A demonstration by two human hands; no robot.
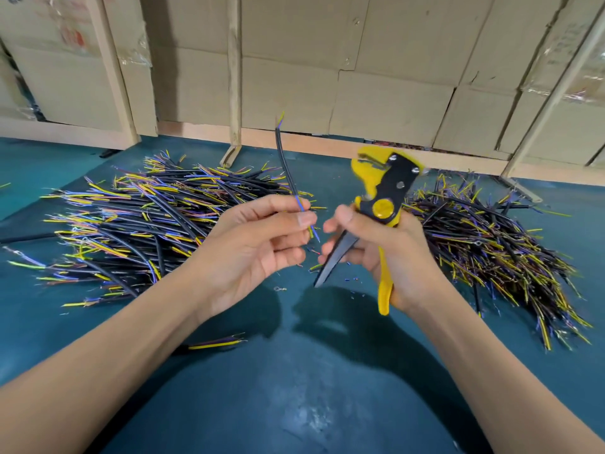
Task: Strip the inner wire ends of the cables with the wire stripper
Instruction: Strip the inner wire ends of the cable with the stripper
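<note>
My left hand pinches a short black cable near its lower end, holding it almost upright above the table. Blue and yellow inner wires stick out below my fingers and at the cable's top tip. My right hand grips a yellow and black wire stripper by its handles, jaws pointing up and away. The stripper's jaws are apart from the cable, a hand's width to its right.
A big pile of black cables with coloured wire ends lies at the left, another pile at the right. One loose cable lies near my left forearm. Small insulation bits dot the teal table. Cardboard walls stand behind.
</note>
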